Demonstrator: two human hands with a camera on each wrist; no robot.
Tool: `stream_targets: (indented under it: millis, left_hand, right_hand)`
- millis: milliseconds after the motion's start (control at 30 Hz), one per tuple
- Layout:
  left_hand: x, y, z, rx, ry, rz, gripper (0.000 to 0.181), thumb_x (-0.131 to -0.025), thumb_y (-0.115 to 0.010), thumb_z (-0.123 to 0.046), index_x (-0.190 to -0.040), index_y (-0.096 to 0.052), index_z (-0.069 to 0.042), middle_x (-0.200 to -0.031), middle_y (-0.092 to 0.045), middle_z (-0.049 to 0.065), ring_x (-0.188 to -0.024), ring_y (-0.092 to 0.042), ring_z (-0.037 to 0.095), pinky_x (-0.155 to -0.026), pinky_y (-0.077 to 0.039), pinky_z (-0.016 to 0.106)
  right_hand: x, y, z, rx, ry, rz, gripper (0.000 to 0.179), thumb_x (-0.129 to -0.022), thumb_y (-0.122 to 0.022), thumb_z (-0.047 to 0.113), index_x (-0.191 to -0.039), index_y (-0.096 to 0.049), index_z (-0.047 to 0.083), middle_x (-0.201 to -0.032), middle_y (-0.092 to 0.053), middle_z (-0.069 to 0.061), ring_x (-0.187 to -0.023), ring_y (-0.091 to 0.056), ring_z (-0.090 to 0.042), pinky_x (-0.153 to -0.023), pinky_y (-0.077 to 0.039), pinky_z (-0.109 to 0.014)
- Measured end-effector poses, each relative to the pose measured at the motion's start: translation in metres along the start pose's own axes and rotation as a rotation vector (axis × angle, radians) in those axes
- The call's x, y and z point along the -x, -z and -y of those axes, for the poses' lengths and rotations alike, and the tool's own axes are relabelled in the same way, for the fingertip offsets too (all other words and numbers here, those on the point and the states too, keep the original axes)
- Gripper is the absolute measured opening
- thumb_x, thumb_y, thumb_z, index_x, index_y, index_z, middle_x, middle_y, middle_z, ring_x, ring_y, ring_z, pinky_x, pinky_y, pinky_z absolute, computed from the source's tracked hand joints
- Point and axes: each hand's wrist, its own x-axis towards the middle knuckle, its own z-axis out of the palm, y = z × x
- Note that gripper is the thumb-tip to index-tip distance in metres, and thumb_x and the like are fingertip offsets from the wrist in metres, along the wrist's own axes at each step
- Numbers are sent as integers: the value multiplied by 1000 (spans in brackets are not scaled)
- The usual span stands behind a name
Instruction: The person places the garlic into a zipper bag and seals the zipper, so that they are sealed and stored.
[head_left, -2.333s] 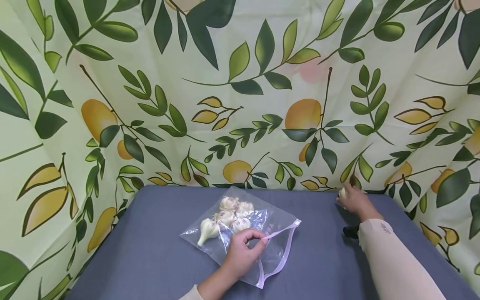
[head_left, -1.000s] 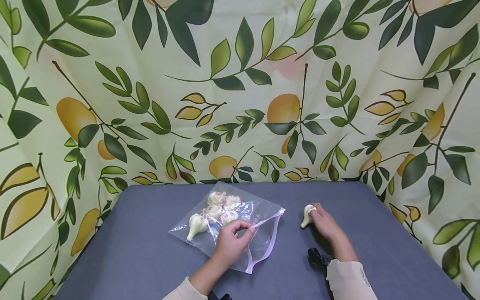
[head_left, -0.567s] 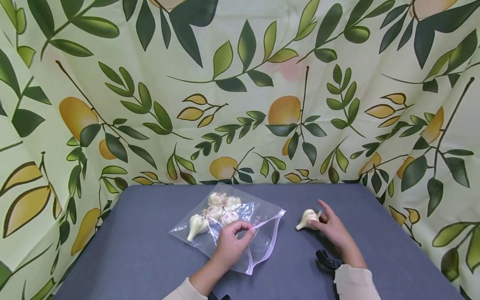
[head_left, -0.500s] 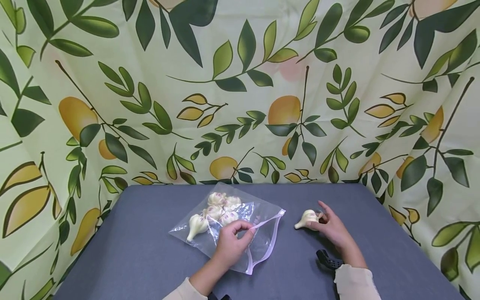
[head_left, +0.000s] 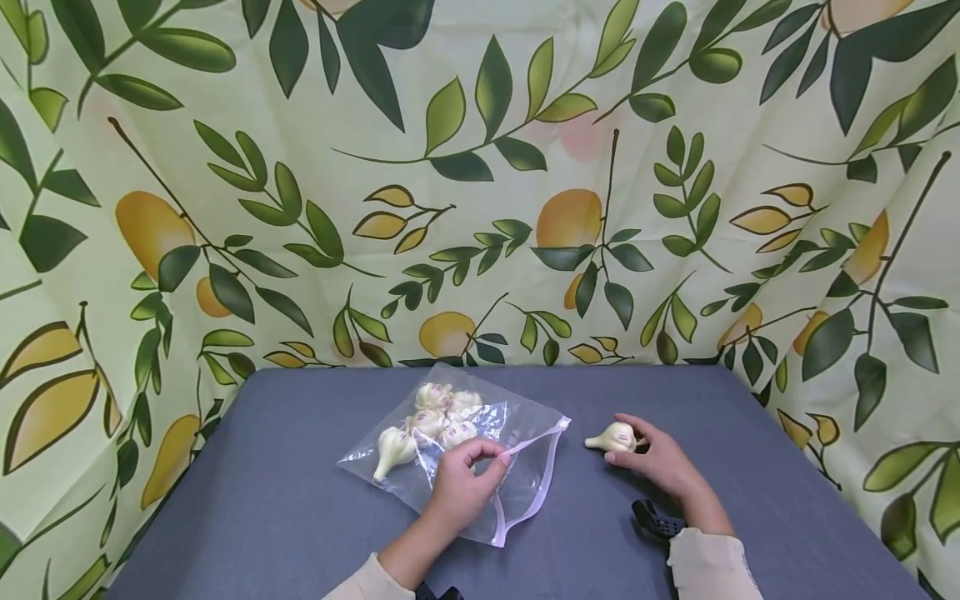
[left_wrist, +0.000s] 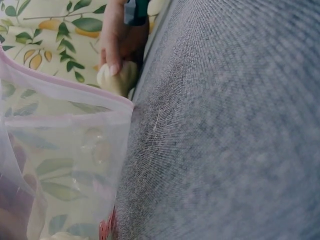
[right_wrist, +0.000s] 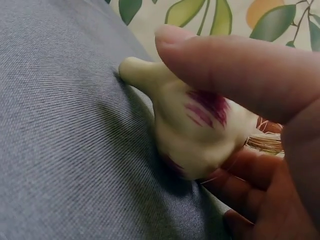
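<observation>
My left hand (head_left: pixel 467 487) pinches the lilac zip edge of a clear zip-lock bag (head_left: pixel 528 479), whose mouth gapes to the right. Several garlic bulbs (head_left: pixel 429 423) lie inside the bag toward its far left corner. To the right of the bag, my right hand (head_left: pixel 663 462) grips one more garlic bulb (head_left: pixel 618 437) between thumb and fingers, its stem pointing left toward the bag. The right wrist view shows purple streaks on this bulb (right_wrist: pixel 200 120) and tan roots at its base, close over the cloth. In the left wrist view the bag's open rim (left_wrist: pixel 75 92) stands up from the table.
A grey-blue cloth covers the table (head_left: pixel 300 500). Behind it and at both sides hangs a pale curtain (head_left: pixel 480 275) printed with leaves and yellow fruit. A black wrist strap (head_left: pixel 657 520) is on the right wrist.
My right hand has brought the garlic bulb from the table's far right edge nearer to the bag, then turned it so its stem points left. The left hand keeps its hold on the bag.
</observation>
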Motion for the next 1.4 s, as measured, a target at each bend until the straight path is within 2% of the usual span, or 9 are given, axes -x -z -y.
stream_targets:
  millis: [200, 333, 500, 767, 1000, 1233, 1400]
  left_hand:
    - [0, -1, -1, 5, -19, -6, 6, -76, -67, 7, -77, -67, 1, -76, -69, 13, -79, -64, 6, -77, -54, 30]
    - [0, -1, -2, 5, -32, -9, 5, -76, -67, 7, -77, -66, 2, -76, -68, 15, -79, -65, 9, -77, -54, 30]
    - [0, 0, -3, 1, -24, -2, 6, -78, -67, 6, -77, -67, 0, -76, -68, 15, -79, -66, 15, -77, -54, 30]
    - [0, 1, -2, 12, -28, 3, 6, -77, -67, 7, -77, -67, 1, -76, -69, 13, -79, -64, 8, -77, -54, 29]
    - [0, 1, 1, 14, -48, -4, 6, -76, -68, 7, -78, -67, 1, -76, -69, 12, -78, -63, 5, -77, -54, 29]
    - [0, 1, -2, 12, -48, -4, 6, -77, -67, 8, -78, -67, 2, -77, -68, 14, -79, -64, 9, -78, -54, 30]
    - [0, 1, -2, 5, -63, -6, 6, -77, -68, 7, -78, -67, 1, -76, -69, 14, -78, -65, 11, -77, -55, 31]
  right_hand:
    - [1, -1, 2, -18, 42, 36, 72, -79, -73, 28, -140, -39, 12, -115, -56, -14, -97, -50, -23, -76, -42, -33]
    - [1, -2, 4, -34, 22, 49, 71, -79, -71, 23, -141, -39, 11, -116, -55, -15, -97, -49, -24, -73, -42, -32]
    - [0, -3, 6, -12, 26, 9, 70, -78, -74, 30, -138, -43, 10, -113, -58, -12, -97, -51, -23, -76, -42, -33]
    - [-2, -8, 7, 5, 54, -32, 66, -74, -78, 36, -128, -51, 10, -100, -61, -8, -87, -53, -17, -72, -44, -28]
    - [1, -8, 15, -39, 83, -23, 62, -72, -78, 25, -127, -53, 10, -98, -62, -8, -82, -53, -16, -66, -44, -26]
    - [8, -3, 26, -124, 101, -54, 59, -70, -80, 19, -123, -56, 11, -97, -63, -9, -79, -55, -12, -66, -45, -24]
    - [10, 1, 33, -172, 152, -52, 52, -69, -80, 14, -116, -57, 8, -95, -62, -9, -77, -56, -11, -66, -46, -25]
